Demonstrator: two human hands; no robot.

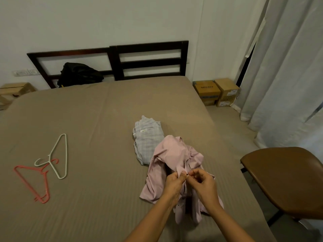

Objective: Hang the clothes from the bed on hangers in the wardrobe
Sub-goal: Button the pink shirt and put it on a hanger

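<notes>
Brown bedsheet [97, 130] fills the room's middle, and at its near right side lies the pink shirt [173, 154] — crumpled, its front strip running lengthwise toward the person, half over a folded grey checked shirt [148, 138]. Left hand [174, 182] and right hand [203, 182] both pinch that strip, seemingly at a button, though this is hard to make out. White hanger [60, 154] and coral hanger [35, 182] lie well apart to the left — nearer the left hand.

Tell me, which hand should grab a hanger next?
Left. The left hand and right hand both pinch the shirt. The hangers lie on the bed out to the left, so the left hand likely reaches them sooner while the right holds the shirt.
</notes>
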